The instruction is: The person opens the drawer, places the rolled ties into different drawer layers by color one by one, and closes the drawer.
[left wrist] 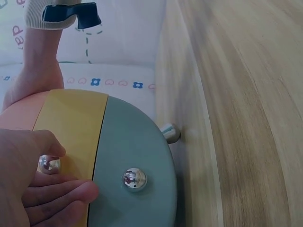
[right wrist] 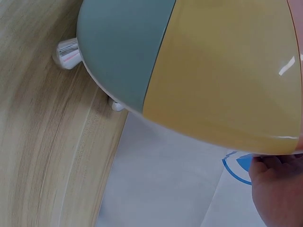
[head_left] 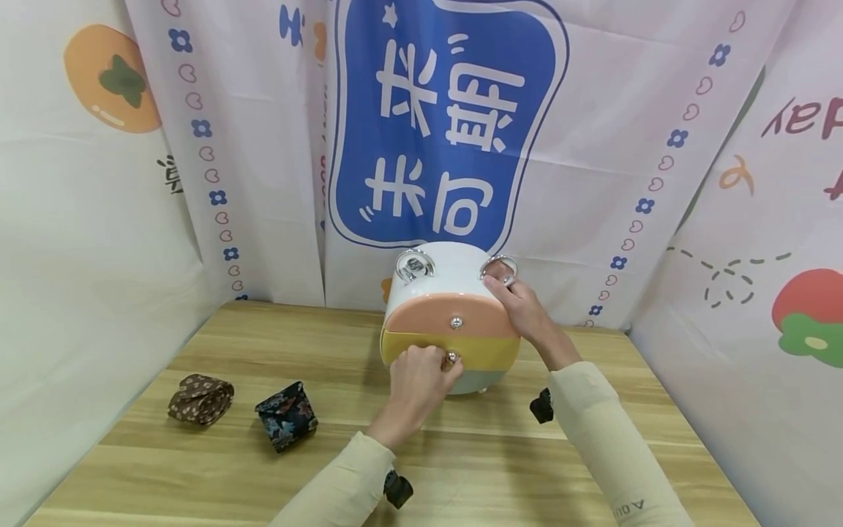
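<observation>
A small rounded drawer cabinet has a white body and coral, yellow and grey-green drawer fronts with silver knobs. My left hand is at the yellow drawer, its thumb and index finger pinching the silver knob. That front looks level with its neighbours in the left wrist view. My right hand rests against the cabinet's upper right side, thumb over the top near a silver ring; its other fingertips are hidden. The coral drawer knob and grey-green drawer knob are untouched.
To the left on the wooden table lie a brown patterned rolled cloth and a dark floral folded cloth. Another silver ring tops the cabinet's left side. A printed curtain hangs close behind.
</observation>
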The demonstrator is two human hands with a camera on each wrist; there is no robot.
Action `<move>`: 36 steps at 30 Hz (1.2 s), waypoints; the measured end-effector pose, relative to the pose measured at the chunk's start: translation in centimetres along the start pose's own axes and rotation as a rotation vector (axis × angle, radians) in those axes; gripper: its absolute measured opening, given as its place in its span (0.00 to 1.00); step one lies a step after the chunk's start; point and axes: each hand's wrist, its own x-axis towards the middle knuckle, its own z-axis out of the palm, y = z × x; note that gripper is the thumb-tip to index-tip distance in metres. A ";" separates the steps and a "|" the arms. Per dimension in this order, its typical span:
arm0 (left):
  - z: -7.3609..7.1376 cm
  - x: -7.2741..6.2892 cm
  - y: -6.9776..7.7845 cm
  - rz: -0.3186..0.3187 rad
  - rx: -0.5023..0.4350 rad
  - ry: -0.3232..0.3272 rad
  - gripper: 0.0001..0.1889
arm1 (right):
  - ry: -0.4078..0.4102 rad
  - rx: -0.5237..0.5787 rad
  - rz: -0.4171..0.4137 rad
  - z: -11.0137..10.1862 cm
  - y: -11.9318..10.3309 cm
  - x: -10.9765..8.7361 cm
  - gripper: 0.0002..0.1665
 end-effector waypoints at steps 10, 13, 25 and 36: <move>-0.2 -0.2 0.1 0.000 0.021 0.003 0.31 | -0.011 -0.001 0.001 0.1 -0.1 0.0 0.34; -0.3 -0.3 0.2 0.011 0.027 0.009 0.31 | -0.006 -0.003 -0.002 0.1 -0.1 -0.1 0.34; -0.6 -0.7 0.2 0.041 0.030 -0.011 0.33 | -0.003 0.000 -0.005 0.0 -0.1 -0.2 0.34; -1.0 -1.0 0.4 0.051 0.039 -0.059 0.33 | 0.011 -0.006 -0.014 0.1 -0.1 -0.2 0.34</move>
